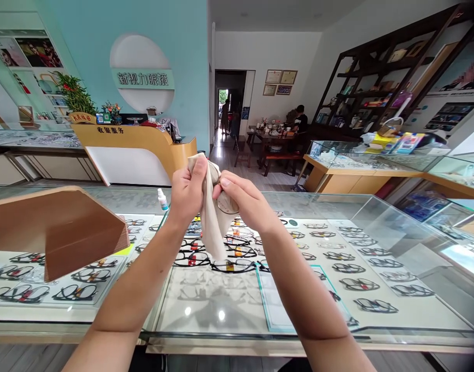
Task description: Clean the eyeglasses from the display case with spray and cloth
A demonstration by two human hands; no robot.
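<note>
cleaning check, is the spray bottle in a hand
No, the spray bottle stands on the glass counter beside the left hand holding the cloth.

Optician's shop, by count. Two hands: left hand (188, 188), right hand (240, 199). One cloth (211, 227). One round lens (227, 204) showing. One spray bottle (161, 199). One wooden stand (66, 227). Four framed certificates (273, 76) on far wall. One potted plant (75, 95). Two people at back: one person seated (299, 121), one person standing (224, 114). Eyeglass frames (361, 284): dozens, too many to count.
</note>
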